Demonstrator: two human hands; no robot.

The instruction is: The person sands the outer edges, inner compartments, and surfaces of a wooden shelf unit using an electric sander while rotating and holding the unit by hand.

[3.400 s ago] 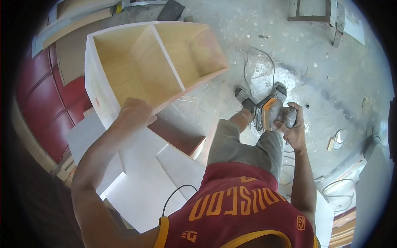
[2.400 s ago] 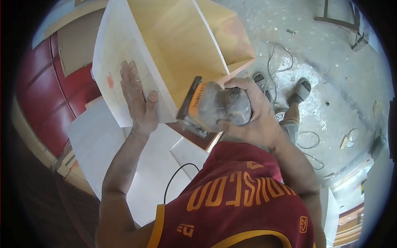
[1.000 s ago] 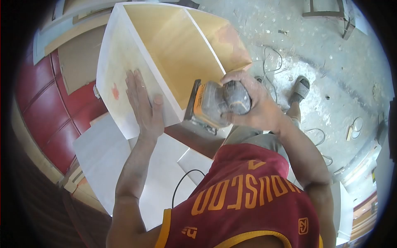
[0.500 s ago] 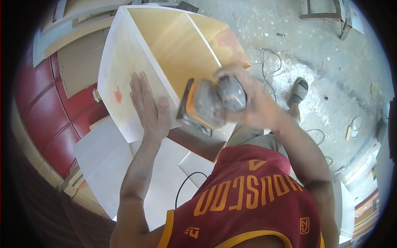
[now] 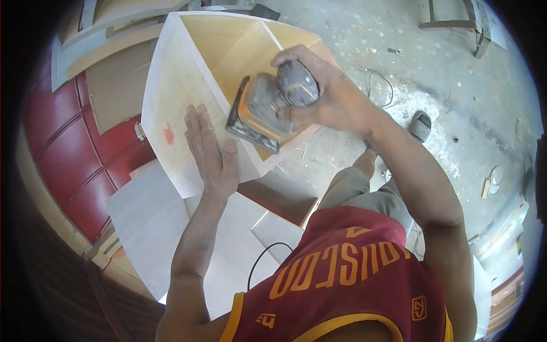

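Observation:
My right hand (image 5: 319,91) is wrapped round the rounded top of a dusty grey and orange power sander (image 5: 265,102). The sander is tilted, its flat pad facing left and down, at the front edge of a wooden cabinet (image 5: 219,94). Whether the pad touches that edge I cannot tell. My left hand (image 5: 211,151) lies flat with its fingers stretched out on the cabinet's pale side panel, left of the sander. A reddish smudge (image 5: 168,135) marks the panel near my fingertips. Inside, the cabinet is yellowish, with a divider across it.
White boards (image 5: 222,245) lie below the cabinet, with a black cable (image 5: 268,251) over them. Red padded panels (image 5: 68,154) stand at the left. A dark metal frame (image 5: 450,24) is on the dusty concrete floor (image 5: 364,40) at the far right.
My right hand has carried the sander up and slightly left along the cabinet's edge. My left hand has stayed flat on the panel. The whole view has shifted a little.

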